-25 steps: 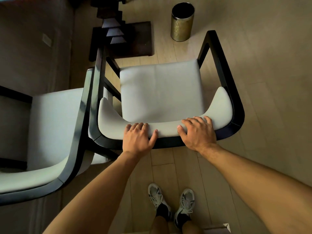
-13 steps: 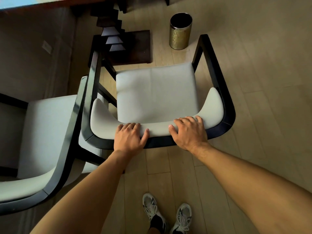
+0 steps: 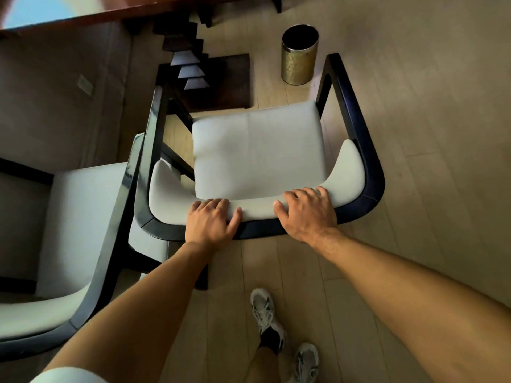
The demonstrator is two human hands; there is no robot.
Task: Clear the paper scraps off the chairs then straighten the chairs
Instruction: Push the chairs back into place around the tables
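text: none legible | chairs (image 3: 257, 150), bin (image 3: 300, 59): no labels | wall plate (image 3: 86, 84): perhaps blank, blurred

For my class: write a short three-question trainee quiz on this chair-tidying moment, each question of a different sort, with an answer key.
1. True or false: a paper scrap lies on the seat of the chair being held.
2. Multiple choice: the gold waste bin stands A) on the chair seat, B) on the floor beyond the chair, C) under the second chair.
3. Fill in: the left hand and right hand both grip the chair's padded ____.

Key: 1 false, no scrap shows on the seat. 2 B. 3 backrest.
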